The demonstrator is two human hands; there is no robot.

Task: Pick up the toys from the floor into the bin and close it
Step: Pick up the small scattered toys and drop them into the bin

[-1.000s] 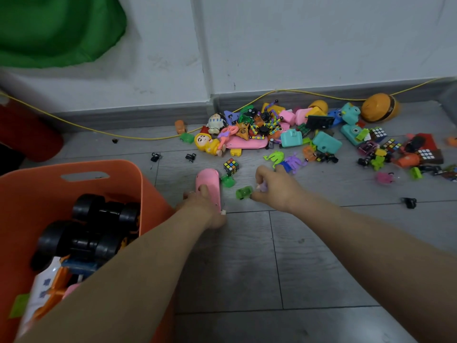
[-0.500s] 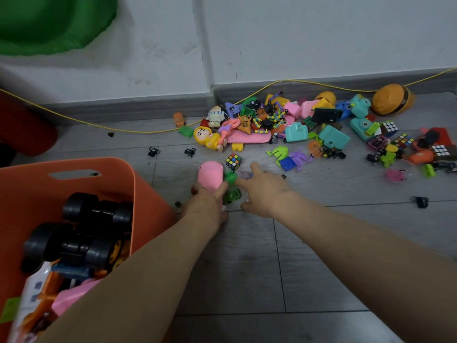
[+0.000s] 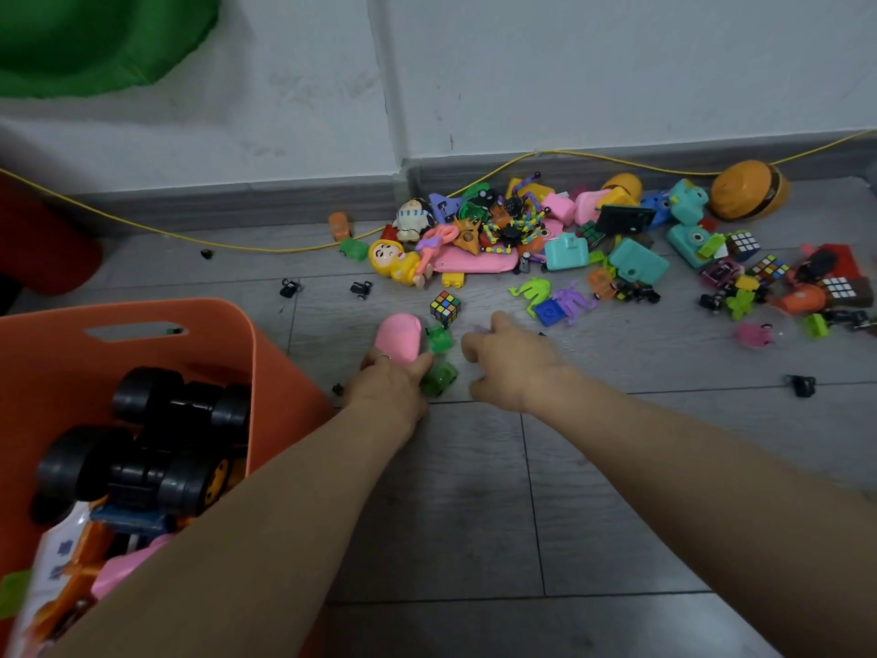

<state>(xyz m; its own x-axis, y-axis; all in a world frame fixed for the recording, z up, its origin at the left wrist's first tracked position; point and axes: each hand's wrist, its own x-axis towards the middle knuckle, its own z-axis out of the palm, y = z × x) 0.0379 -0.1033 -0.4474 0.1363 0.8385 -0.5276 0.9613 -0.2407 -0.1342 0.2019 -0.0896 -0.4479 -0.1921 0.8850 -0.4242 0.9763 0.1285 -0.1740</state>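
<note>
An orange bin (image 3: 228, 320) stands at the lower left, open, with a black-wheeled toy truck (image 3: 156, 444) and other toys inside. My left hand (image 3: 389, 384) rests on the floor just right of the bin, shut on a pink rounded toy (image 3: 398, 337). Its thumb touches two small green toys (image 3: 439, 377). My right hand (image 3: 512, 360) is beside them, fingers curled around a small lilac piece (image 3: 480, 329). A small puzzle cube (image 3: 445, 307) lies just beyond both hands. A heap of colourful toys (image 3: 522, 239) lies along the wall.
A yellow cable (image 3: 265, 249) runs along the skirting. More loose toys spread to the right, among them an orange helmet-shaped shell (image 3: 750, 192) and small black pieces (image 3: 801, 385). A red object (image 3: 42, 239) sits at the far left, and green fabric (image 3: 95, 40) hangs above it.
My right hand has moved left toward my left hand. The green toy that lay between them now sits against my left thumb. The pink toy stays in my left hand.
</note>
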